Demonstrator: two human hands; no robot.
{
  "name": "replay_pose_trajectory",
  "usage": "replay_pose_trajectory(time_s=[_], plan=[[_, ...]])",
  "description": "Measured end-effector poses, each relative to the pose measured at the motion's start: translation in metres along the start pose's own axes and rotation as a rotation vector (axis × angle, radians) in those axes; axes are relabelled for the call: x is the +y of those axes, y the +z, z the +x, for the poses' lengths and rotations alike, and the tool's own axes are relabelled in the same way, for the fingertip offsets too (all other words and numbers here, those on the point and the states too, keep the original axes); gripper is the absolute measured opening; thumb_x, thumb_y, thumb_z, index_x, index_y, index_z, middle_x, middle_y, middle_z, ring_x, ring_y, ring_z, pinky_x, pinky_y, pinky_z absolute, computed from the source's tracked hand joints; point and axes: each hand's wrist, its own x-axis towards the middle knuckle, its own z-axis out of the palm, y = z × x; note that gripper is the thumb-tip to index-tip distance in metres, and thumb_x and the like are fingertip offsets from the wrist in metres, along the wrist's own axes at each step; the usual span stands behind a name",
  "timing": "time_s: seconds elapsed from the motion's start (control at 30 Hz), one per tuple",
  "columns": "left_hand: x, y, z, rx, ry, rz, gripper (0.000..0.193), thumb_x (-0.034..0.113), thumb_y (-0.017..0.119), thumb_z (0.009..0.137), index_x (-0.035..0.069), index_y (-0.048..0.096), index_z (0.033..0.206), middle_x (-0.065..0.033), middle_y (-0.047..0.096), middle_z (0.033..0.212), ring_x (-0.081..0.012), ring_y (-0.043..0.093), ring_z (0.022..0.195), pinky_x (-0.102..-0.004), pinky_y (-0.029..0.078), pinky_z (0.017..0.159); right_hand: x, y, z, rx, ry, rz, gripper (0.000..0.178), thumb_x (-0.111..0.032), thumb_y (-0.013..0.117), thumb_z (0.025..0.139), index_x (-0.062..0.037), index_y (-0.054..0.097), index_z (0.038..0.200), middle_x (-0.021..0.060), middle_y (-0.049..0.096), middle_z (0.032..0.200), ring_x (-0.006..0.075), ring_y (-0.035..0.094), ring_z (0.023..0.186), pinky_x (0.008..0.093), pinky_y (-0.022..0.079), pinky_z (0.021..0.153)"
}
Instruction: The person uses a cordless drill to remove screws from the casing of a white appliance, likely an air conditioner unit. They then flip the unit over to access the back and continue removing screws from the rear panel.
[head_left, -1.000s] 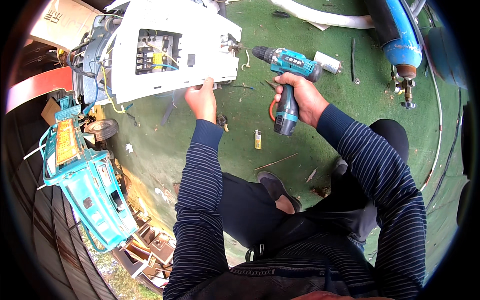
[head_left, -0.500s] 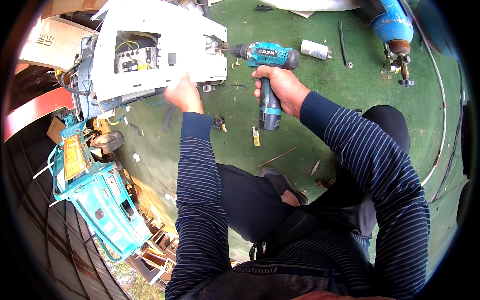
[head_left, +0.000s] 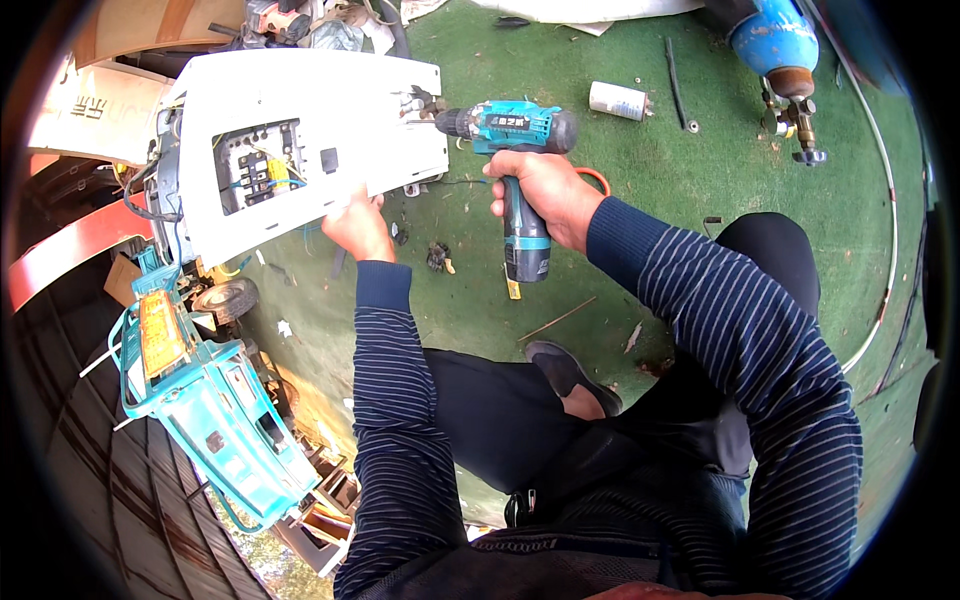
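Observation:
My right hand (head_left: 545, 192) is wrapped round the grip of a teal and black cordless drill (head_left: 510, 127). The drill points left, its front end meeting the right end of a white casing panel (head_left: 340, 90) near some small metal fittings (head_left: 418, 104). My left hand (head_left: 361, 225) grips the panel's near edge, thumb on top; the other fingers are hidden underneath. A rectangular opening in the panel shows a terminal block (head_left: 258, 172) with coloured wires.
On the green floor (head_left: 600, 340) lie a white can (head_left: 618, 101), a yellow lighter (head_left: 514, 288) and a black rod (head_left: 676, 85). A blue gas cylinder (head_left: 775, 45) with a valve is at the far right. A turquoise vehicle (head_left: 210, 400) stands at the left.
The white panel has tilted and shifted slightly toward me and left, my left hand moving with it. The drill and my right hand have moved a little left and nearer.

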Motion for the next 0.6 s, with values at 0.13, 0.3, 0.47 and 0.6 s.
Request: replay_pose_trajectory(time_s=[0.13,0.3,0.47,0.6], plan=[[0.003,0.002,-0.003,0.009,0.042,-0.03,0.014,0.0,0.068,0.089,-0.01,0.07,0.099,-0.011,0.071,0.09,-0.013,0.064,0.065,-0.0275,0.053,0.05,0.002,-0.001,0.002,0.02,-0.015,-0.003,0.013,-0.016,0.064,0.088,-0.0069,0.059,0.097,0.0023,0.061,0.078,0.0145,0.064,0.066,0.0306,0.055,0.061],[0.011,0.003,0.0,-0.002,0.12,0.02,0.014,0.0,0.07,0.087,-0.012,0.071,0.096,-0.0089,0.071,0.085,-0.0104,0.062,0.065,-0.0269,0.05,0.05,-0.005,0.003,0.006,0.028,-0.037,0.026,0.013,-0.017,0.063,0.09,-0.0071,0.059,0.097,0.0021,0.06,0.078,0.0142,0.064,0.066,0.0307,0.054,0.06],[0.007,-0.003,0.009,-0.034,0.218,0.027,0.014,-0.002,0.071,0.085,-0.011,0.071,0.095,-0.0076,0.072,0.085,-0.0099,0.063,0.068,-0.0264,0.05,0.056,-0.016,0.004,0.007,0.038,-0.074,0.069,0.012,-0.015,0.062,0.089,-0.0067,0.058,0.097,0.0023,0.06,0.077,0.0145,0.063,0.066,0.0322,0.055,0.062],[-0.003,-0.006,0.025,-0.058,0.27,0.016,0.016,-0.003,0.071,0.083,-0.013,0.07,0.095,-0.0082,0.074,0.09,-0.0134,0.066,0.075,-0.0304,0.053,0.069,-0.02,0.002,0.006,0.029,-0.112,0.072,0.015,-0.015,0.061,0.09,-0.0052,0.058,0.1,0.0028,0.06,0.077,0.015,0.063,0.066,0.0333,0.056,0.064]])
